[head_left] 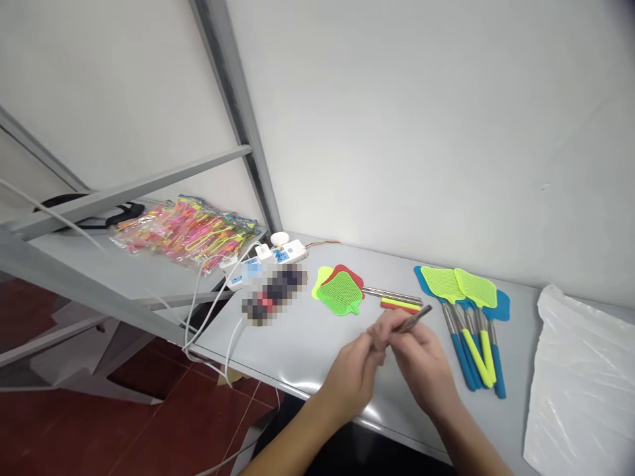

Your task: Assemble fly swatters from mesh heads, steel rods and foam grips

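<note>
1. Presently, a slender metal rod is held above the bench, clamped in the fingers of the right hand. The left hand is closed about its nearer end, which is largely covered by the fingers.
2. The rod could be let slip or twisted askew, it is judged, since its smooth metal is gripped by fingertips only and both hands are crowded together.
3. A fingertip might be pinched where the hands meet, as little room is left between them.
4. The loose metal rods could be set rolling by a knock from the right hand, being round and lying just beyond it.
5. The finished fly swatters could be pushed askew by the right forearm, because their handles are fanned out close beside it.
6. The white cable might be snagged if the left arm were swept outward, since it is looped over the bench edge.
7. Relative to the hands, the rod is placed between them, its free end jutting past the right fingers towards the swatters. The green swatter head is found beyond the left hand, with the red and yellow sleeves just beyond the right.
</note>
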Available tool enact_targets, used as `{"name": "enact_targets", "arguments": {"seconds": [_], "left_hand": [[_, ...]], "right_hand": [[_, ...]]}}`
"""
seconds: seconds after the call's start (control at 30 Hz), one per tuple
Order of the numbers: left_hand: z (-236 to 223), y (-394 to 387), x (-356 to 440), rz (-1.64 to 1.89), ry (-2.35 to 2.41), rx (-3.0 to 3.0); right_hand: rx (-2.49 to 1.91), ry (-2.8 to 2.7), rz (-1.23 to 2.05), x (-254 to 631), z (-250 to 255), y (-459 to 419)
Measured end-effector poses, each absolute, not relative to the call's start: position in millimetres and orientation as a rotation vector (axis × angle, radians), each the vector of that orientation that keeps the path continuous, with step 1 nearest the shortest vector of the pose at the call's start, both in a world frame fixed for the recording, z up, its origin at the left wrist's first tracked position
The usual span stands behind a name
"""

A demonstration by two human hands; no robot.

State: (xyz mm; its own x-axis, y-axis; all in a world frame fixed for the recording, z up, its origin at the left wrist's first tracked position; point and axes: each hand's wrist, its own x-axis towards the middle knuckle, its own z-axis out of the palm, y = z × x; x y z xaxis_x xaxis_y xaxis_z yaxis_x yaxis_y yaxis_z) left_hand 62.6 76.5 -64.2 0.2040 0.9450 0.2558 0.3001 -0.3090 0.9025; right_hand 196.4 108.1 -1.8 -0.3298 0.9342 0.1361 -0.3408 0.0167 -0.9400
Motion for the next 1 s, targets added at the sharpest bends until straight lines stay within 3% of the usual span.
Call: {"name": "enact_targets", "arguments": {"seconds": [0.73,0.9,1.0], "left_hand": [[-48.6,57.8,4.5,1.106,1.193,1.311],[-66.7,63.7,2.3,1.174,1.112,0.992],[-72.0,69.7,-2.4,1.224,1.033,0.765]], "right_hand": [[-0.724,-0.843,1.726,99.7,-3.1,125.5],[-0.834,-1.165,1.765,96.2,-16.8,142.3],[-0.974,-1.584,1.435,105.5,-30.0,163.6]]}}
